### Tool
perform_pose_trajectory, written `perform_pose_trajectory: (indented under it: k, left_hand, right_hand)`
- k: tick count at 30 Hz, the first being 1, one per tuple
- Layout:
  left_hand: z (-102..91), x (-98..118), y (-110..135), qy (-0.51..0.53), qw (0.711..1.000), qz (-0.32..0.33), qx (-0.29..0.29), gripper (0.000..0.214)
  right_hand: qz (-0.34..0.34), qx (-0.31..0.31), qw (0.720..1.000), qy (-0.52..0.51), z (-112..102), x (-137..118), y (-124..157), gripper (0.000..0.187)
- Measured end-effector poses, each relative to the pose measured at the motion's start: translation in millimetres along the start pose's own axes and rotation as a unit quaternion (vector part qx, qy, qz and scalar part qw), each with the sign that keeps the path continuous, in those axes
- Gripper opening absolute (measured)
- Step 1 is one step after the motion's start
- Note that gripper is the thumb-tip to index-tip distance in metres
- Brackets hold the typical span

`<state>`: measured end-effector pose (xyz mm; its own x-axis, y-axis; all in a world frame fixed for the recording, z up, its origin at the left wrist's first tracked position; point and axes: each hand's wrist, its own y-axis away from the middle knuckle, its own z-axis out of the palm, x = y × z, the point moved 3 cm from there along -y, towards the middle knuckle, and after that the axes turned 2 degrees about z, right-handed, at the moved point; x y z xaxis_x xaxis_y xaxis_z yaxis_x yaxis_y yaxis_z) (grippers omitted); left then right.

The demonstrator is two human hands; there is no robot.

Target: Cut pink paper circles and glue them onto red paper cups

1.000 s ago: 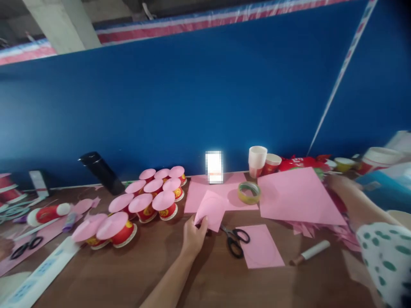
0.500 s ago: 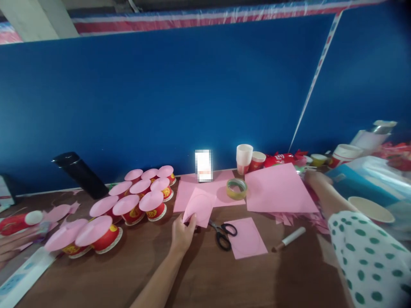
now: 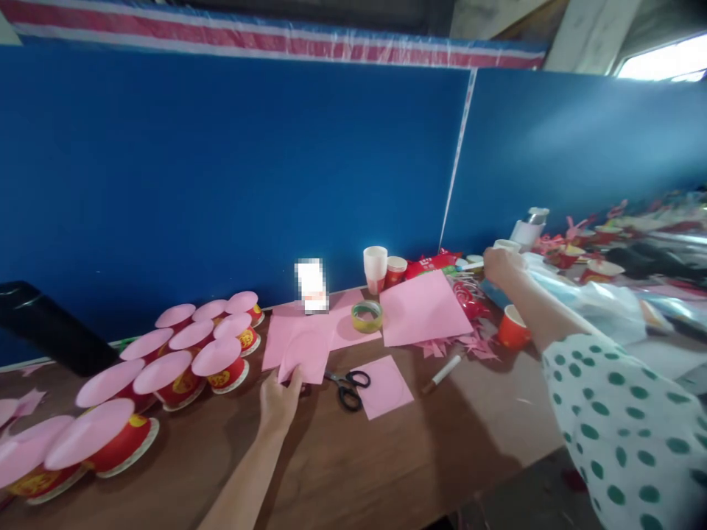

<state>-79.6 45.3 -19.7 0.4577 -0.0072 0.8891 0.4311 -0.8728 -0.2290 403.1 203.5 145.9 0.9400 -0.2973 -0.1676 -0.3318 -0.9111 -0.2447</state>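
Note:
My left hand (image 3: 280,401) pinches the lower edge of a pink paper square (image 3: 305,357) with a faint circle drawn on it. Just right of it lie black-handled scissors (image 3: 347,389), their blades partly under that paper. A second pink square (image 3: 385,386), also marked with a circle, is flat on the table beside the handles. Far to the right, my right hand (image 3: 501,266) is closed around a slim whitish pen-like stick (image 3: 470,266) pointing left. That hand is raised over the clutter by a white cup (image 3: 507,245).
Red cups topped with pink discs (image 3: 160,372) stand in rows at left by a black bottle (image 3: 52,327). Larger pink sheets (image 3: 425,309), a tape roll (image 3: 367,316), stacked cups (image 3: 375,269) and a white-and-brown marker (image 3: 442,374) surround the middle. A red cup (image 3: 513,328) stands right.
The view has swung to the right, so the table things appear further left. My right hand has moved up and away from the pink sheet's edge. My left hand still pinches the paper.

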Motion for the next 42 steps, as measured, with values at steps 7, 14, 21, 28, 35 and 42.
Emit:
perform_pose_trajectory:
  k: [7,14,21,28,35,42]
  left_hand:
    - [-1.8,9,2,0.003,1.0,0.018,-0.013,0.038]
    - [-3.3,10,4,-0.007,0.999,0.042,-0.018,0.036]
    - [-3.8,10,5,-0.006,0.999,0.043,-0.021,0.034]
    - [-1.3,0,1,-0.008,1.0,0.021,-0.02,0.038]
    - [-2.6,7,1,-0.038,0.999,0.032,-0.018,0.039]
    - [-3.3,6,0,-0.044,0.998,0.037,-0.018,0.039]
  right_hand:
    - [-0.031,-0.019,0.98,-0.194,-28,-6,53,0.022]
    - [-0.086,-0.129,0.905,-0.397,0,-38,110,0.023]
    - [-0.205,-0.179,0.869,-0.414,12,-67,143,0.022]
    - [-0.202,-0.069,0.939,-0.27,41,-49,165,0.012]
    - [-0.246,-0.095,0.948,-0.176,63,-41,196,0.012]
    - [-0.353,0.043,0.933,0.046,66,-51,173,0.036]
